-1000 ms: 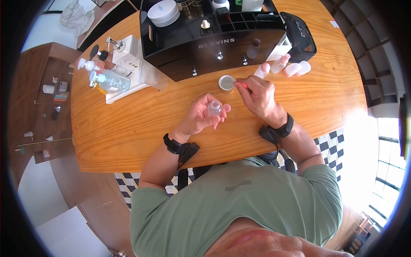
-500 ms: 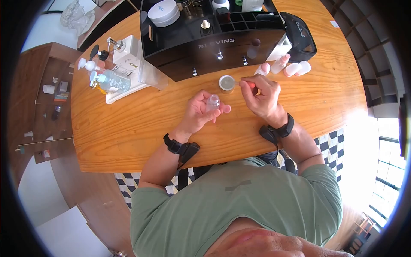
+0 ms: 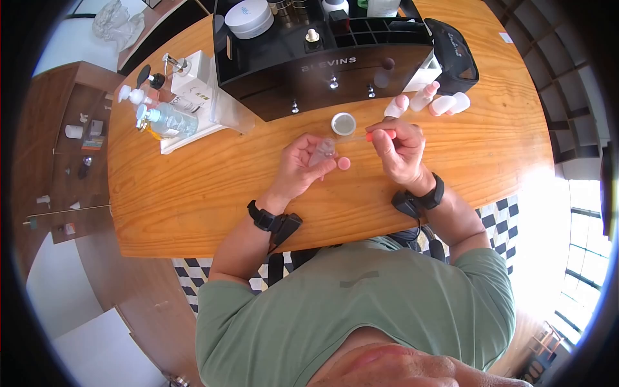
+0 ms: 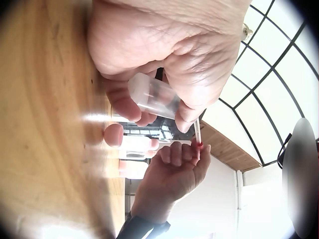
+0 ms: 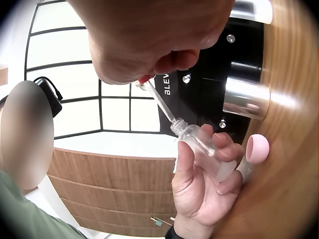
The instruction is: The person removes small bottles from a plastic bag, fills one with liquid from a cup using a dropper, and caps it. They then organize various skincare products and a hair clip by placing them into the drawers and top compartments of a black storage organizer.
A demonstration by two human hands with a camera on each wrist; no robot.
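Tilted in the left hand (image 3: 302,169) is a small clear bottle (image 5: 202,147), gripped between thumb and fingers with its neck towards the right hand. A pink cap (image 5: 257,148) sits at that hand's outer fingers. The right hand (image 3: 405,153) pinches a thin clear dropper (image 5: 162,103) by its red end (image 3: 382,135); the dropper's tip is at the bottle mouth, and how deep it reaches is unclear. Just beyond the hands stands a round cup (image 3: 343,124) with a white rim and pale contents, its side silvery in the right wrist view.
A black organizer (image 3: 271,97) with drawers stands behind the cup. Pump bottles (image 3: 177,121) are on a white tray (image 3: 187,143) at the left. Several small pink-and-white bottles (image 3: 423,97) and a black case (image 3: 451,58) are at the right, on the wooden table (image 3: 213,193).
The dropper has gone from beside the cup to the bottle mouth, with its red end now showing. The left hand has tilted the bottle towards the right hand.
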